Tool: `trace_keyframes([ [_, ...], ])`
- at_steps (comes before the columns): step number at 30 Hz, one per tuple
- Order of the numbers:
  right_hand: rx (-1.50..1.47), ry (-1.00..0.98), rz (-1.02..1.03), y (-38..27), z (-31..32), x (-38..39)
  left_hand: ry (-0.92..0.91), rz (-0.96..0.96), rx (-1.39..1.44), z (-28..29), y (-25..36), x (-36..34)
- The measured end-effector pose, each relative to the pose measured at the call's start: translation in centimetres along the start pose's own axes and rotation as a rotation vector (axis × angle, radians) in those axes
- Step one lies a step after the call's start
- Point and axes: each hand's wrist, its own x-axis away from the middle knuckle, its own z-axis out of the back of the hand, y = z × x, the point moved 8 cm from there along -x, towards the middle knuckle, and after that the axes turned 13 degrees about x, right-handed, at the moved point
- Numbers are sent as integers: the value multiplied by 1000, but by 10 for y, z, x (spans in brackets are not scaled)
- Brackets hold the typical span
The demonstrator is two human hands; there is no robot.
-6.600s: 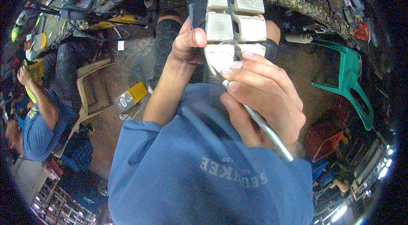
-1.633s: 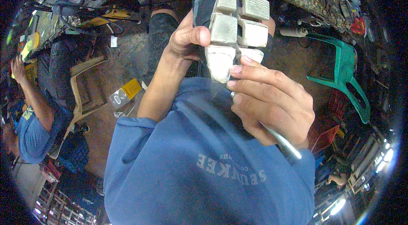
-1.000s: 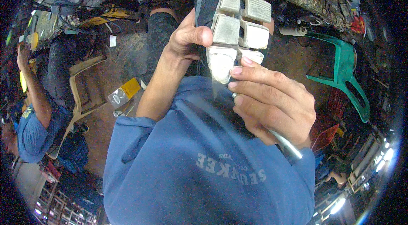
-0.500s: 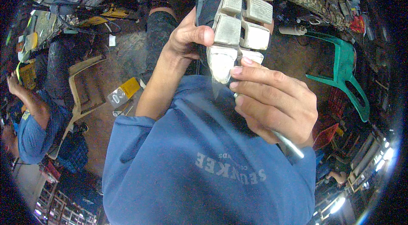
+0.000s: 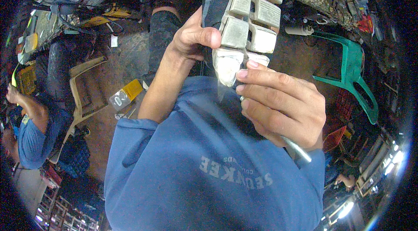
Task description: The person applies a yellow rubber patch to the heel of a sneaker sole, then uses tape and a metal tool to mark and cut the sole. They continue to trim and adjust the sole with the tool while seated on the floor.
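Note:
A long dark piece (image 5: 214, 11) with two rows of off-white, grooved blocks (image 5: 235, 33) runs down from the top edge; it looks like a chunky shoe sole, though I cannot be sure. My left hand (image 5: 191, 39) grips its left side, thumb against the edge of a block and fingers hidden behind. Brighter white covers the rounded end block (image 5: 228, 69), nearest my body. My right hand (image 5: 285, 102) is closed round a slim silver metal rod (image 5: 297, 149), which sticks out below the palm. Its index fingertip touches the piece beside that end block.
A rough, cluttered workbench (image 5: 313, 2) curves across the far side. On the right stands a green plastic chair (image 5: 348, 63), on the left a beige chair frame (image 5: 78, 87). A yellow box (image 5: 132, 89) lies on the floor. At far left sits another person (image 5: 35, 130).
The block-covered piece has shifted very slightly to the right and toward me. Both hands keep nearly the same hold.

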Motion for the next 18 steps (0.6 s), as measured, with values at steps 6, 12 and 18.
trace_keyframes([
  [6,28,-5,22,-1,-1,2,10,1,24,-1,-2,1],
  [12,39,6,12,-1,-1,2,0,3,-10,2,-1,0],
  [18,61,31,7,-3,0,1,-7,9,7,1,-2,-1],
])
